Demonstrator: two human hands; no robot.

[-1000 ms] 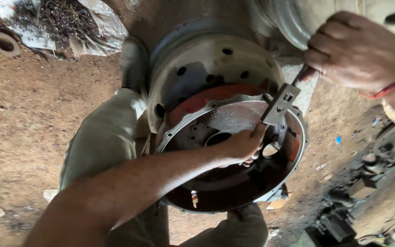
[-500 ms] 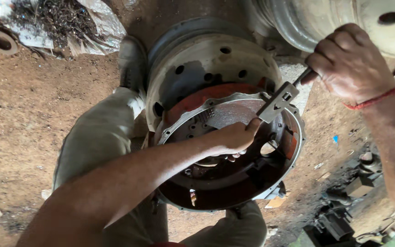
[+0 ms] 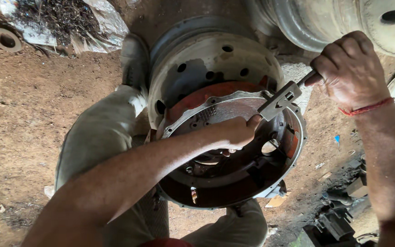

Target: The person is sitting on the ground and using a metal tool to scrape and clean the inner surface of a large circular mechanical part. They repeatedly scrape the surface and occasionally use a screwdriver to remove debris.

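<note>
A crumpled clear plastic bag (image 3: pixel 62 20) of dark scraps lay on the dirt, well beyond the left hand (image 3: pixel 234 132). No labels, signs or screens showed.

The floor (image 3: pixel 33 114) is bare reddish-brown dirt, lumpy and dry. A grey wheel rim (image 3: pixel 206 64) lies flat on it, a second pale rim (image 3: pixel 344 23) just beyond at the top right. In the top left corner lies a small ring (image 3: pixel 6 40), and beside it a plastic sheet (image 3: pixel 101 27) heaped with dark scrap. Black metal parts (image 3: pixel 339 215) lie at the lower right, near small paper scraps (image 3: pixel 337 138).
</note>
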